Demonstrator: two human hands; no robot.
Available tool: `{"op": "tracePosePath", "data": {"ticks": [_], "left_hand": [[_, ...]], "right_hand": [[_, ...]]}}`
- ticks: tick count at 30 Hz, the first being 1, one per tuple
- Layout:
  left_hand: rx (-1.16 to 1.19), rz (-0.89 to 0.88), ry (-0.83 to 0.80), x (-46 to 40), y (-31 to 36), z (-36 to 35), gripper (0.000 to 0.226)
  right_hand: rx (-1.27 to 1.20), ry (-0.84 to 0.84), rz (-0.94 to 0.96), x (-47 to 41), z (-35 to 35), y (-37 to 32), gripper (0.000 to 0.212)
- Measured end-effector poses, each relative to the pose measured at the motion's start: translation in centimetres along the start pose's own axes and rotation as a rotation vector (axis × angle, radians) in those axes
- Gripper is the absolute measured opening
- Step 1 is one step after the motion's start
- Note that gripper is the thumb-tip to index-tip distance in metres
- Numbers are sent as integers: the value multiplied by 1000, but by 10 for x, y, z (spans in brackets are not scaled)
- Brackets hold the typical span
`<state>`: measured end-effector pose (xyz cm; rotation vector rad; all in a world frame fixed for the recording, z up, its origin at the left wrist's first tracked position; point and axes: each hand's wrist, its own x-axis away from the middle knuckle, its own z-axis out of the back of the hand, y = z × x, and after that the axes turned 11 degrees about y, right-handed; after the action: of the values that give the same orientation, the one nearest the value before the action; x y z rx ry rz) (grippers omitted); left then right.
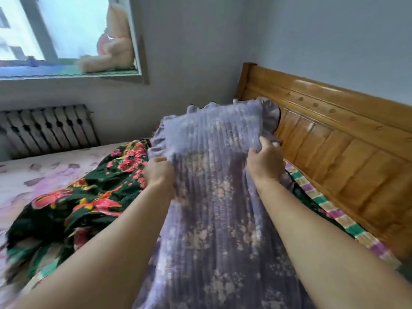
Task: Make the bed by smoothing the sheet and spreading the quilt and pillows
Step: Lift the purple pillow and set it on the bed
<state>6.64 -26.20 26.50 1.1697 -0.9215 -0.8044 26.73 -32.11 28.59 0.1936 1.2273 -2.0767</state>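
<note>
Up at 10 o'clock a window (33, 30) lets in bright light, and a cream teddy bear (113, 45) sits on the sill against the frame. Below that, around 9 o'clock, a dark ribbed radiator (49, 128) stands against the wall, just behind the far edge of the bed. Pale pink floral sheet (33, 175) shows bare at 9 o'clock, and next to it the black quilt (89, 197) with big red and orange flowers lies bunched in a heap, running from about 8 o'clock up toward the centre.

Left hand (159, 172) sits just left of centre, fingers curled round the left edge of the purple pillow (218, 175), so it's got a proper grip on the fabric. That pillow is a ruffled lilac thing with ribbed cloth and faded flower prints, held up off the bed between both hands, top end tipped toward the headboard, the lower end hanging down toward 6 o'clock between the forearms. Right hand (265, 159) at roughly 2 o'clock from centre pinches the right edge, thumb on top, fingers tucked into the frill.

Over at 3 o'clock the glossy wooden headboard (334, 141) runs diagonally, and a striped pastel trim (330, 208) runs along its base
</note>
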Motion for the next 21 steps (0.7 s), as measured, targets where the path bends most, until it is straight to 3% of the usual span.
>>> {"op": "tracePosePath", "data": {"ticks": [2, 4, 7, 11, 13, 21], "left_hand": [[-117, -70, -45, 4, -14, -7, 19], [-145, -63, -78, 11, -23, -7, 18], [-184, -45, -89, 14, -30, 6, 31], [-265, -87, -53, 17, -39, 51, 19], [-309, -93, -16, 13, -49, 84, 5], [-342, -37, 134, 7, -82, 255, 22]], "right_hand": [[243, -112, -25, -1, -2, 26, 44], [288, -225, -56, 6, -12, 41, 44], [220, -338, -18, 32, -35, 36, 40], [95, -456, 92, 88, -64, -6, 35], [7, -526, 173, 126, -77, -35, 33], [-179, -748, 341, 285, -99, -131, 25]]}}
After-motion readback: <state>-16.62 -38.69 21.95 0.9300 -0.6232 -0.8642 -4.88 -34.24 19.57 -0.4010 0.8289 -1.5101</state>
